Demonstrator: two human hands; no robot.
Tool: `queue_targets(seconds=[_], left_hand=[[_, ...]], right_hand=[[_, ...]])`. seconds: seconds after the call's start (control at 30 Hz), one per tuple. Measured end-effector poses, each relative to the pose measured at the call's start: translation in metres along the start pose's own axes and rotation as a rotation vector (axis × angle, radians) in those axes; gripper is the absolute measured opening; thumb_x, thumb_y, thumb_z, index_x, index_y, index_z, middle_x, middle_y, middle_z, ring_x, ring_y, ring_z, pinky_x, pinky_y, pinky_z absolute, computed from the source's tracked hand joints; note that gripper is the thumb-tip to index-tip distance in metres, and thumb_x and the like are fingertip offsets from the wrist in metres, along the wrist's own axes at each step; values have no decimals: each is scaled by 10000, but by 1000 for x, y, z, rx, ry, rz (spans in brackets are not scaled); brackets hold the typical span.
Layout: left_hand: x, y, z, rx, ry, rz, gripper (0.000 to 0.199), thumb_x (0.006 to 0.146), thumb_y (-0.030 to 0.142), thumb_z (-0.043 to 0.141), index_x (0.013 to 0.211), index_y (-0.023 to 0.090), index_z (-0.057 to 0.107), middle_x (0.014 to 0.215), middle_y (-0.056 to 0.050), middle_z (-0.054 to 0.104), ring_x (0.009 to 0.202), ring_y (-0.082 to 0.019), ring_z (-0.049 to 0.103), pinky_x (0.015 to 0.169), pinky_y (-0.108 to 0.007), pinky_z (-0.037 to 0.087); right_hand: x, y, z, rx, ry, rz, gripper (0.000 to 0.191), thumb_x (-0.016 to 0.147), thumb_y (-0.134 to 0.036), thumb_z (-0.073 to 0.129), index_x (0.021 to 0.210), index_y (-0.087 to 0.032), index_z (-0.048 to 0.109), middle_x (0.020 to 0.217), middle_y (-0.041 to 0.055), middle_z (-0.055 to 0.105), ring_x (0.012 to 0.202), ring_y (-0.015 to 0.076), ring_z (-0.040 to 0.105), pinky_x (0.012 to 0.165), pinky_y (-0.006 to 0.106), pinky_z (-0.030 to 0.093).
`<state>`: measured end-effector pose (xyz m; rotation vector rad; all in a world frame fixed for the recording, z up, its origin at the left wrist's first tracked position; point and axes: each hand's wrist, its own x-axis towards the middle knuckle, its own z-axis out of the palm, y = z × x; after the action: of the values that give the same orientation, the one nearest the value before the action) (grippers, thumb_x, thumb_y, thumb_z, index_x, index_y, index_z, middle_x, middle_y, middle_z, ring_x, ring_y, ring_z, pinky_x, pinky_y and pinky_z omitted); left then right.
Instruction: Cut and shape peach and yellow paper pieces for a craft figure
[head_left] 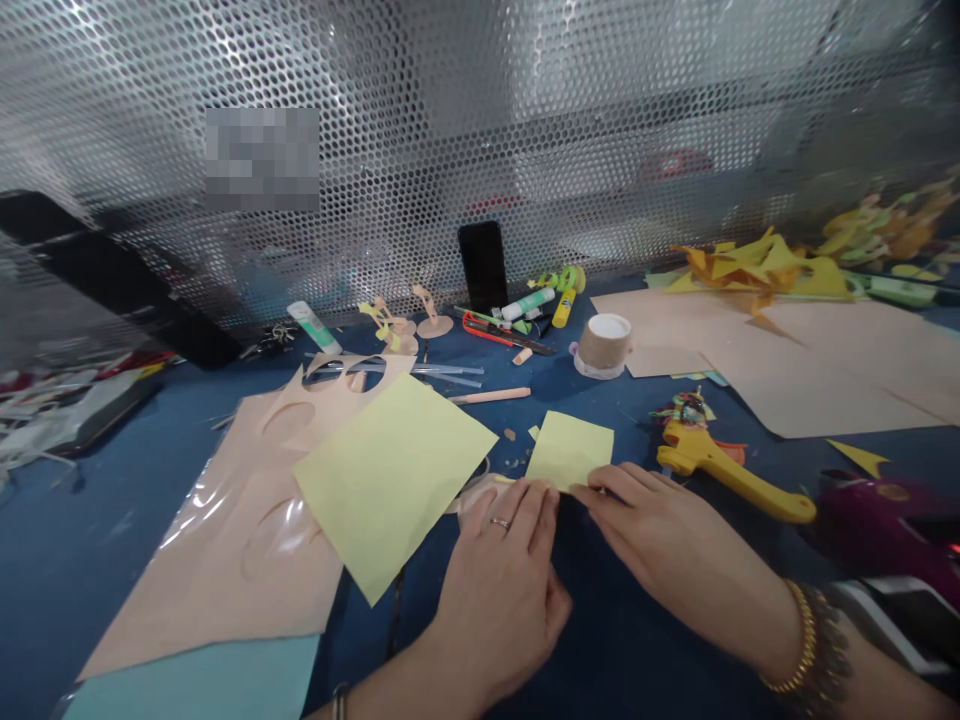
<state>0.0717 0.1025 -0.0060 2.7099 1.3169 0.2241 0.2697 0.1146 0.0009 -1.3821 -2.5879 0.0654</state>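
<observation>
A small pale yellow paper piece (571, 448) lies on the blue table, its near edge under my fingertips. My left hand (506, 570) has its fingers together, pressing on the left end of that edge, which looks folded or rolled over. At the right end, my right hand (660, 535) pinches the same edge between thumb and fingers. Part of the edge is hidden beneath both hands. To the left of my left hand is a larger yellow paper sheet (397, 480), resting across a peach sheet with circles cut out (225, 560).
A yellow-handled tool (735, 480) lies right of my right hand. Behind stand a paper cup (605, 345) and a black phone (484, 268) by a perforated metal panel (390, 150). Glue sticks, a peach pen (491, 396) and orange paper scraps (750, 270) lie about.
</observation>
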Motion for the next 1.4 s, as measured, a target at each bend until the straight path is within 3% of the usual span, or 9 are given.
queue_targets(seconds=[0.17,0.37,0.57,0.9,1.1,1.4], left_hand=[[-3,0,1,73,29,16,545,884,308,407,1391,111,441,1444,-90,490,1328,-280,394,1099,-466,216],[-10,4,2,111,76,174,496,931,362,379,1344,109,489,1430,-108,503,1323,-259,417,1084,-403,248],[-1,-1,0,-5,-15,43,451,881,336,453,1288,154,518,1492,-108,420,1381,-257,336,1129,-438,216],[4,-1,-4,-88,-29,3,443,843,304,477,1263,169,516,1529,-95,359,1437,-233,214,1164,-474,132],[5,0,-5,-116,-12,35,444,850,289,470,1272,159,517,1497,-96,414,1409,-231,290,1162,-452,163],[6,4,-9,-123,4,28,417,835,245,485,1236,144,532,1475,-124,441,1398,-233,314,1154,-476,193]], right_hand=[[1,-2,1,-13,11,-22,266,767,-77,671,1016,-167,653,921,43,637,819,227,600,723,402,541],[3,0,0,8,8,-27,234,797,-59,637,1007,-157,673,920,49,629,799,209,597,721,397,545],[3,1,0,2,8,-24,252,804,-56,623,1035,-147,665,912,48,621,819,217,597,750,412,538],[7,-1,0,-137,3,-5,214,811,-116,652,1022,-150,662,894,46,615,813,229,589,688,384,503],[10,-3,-2,-194,-2,-18,160,830,-116,618,980,-146,665,860,51,608,802,236,579,673,379,480],[17,2,2,-69,56,-5,136,847,-58,591,856,-151,690,823,66,632,801,224,591,718,344,502]])
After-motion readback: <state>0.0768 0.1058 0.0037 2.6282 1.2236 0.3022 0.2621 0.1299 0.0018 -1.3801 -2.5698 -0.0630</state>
